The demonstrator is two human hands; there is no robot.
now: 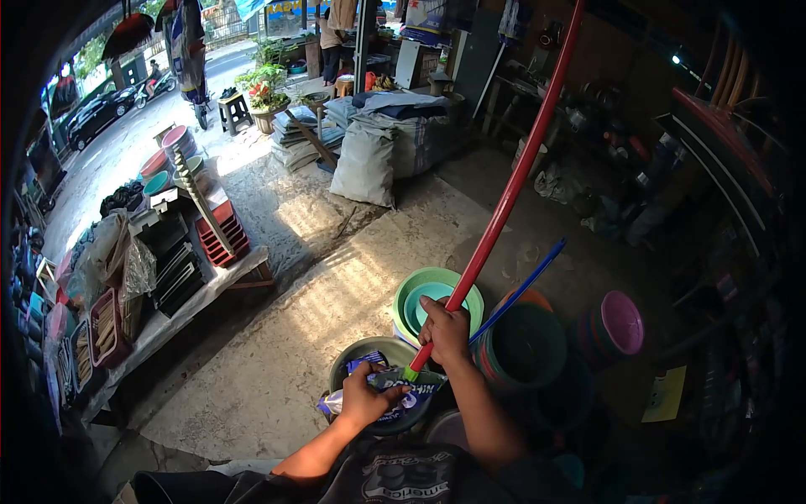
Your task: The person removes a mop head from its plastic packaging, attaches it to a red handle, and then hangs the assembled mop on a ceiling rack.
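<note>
Clearly, the right hand [445, 332] is closed round the lower end of a red pole [504, 202], which slants up and away. The left hand [363, 399] grips a printed wrapper [403, 388] at the pole's green foot, over a dark basin [369, 349]. The wrapper still covers that end; green basins [420, 286] stand just beyond.

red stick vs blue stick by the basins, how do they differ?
The red stick looks thicker and longer, running up out of frame; the blue stick is thin and ends near the basins. The right hand grips the red stick near its green lower end; no hand holds the blue stick. The left hand holds a printed wrapper at the red stick's base. Both sticks lean up to the right.
</note>
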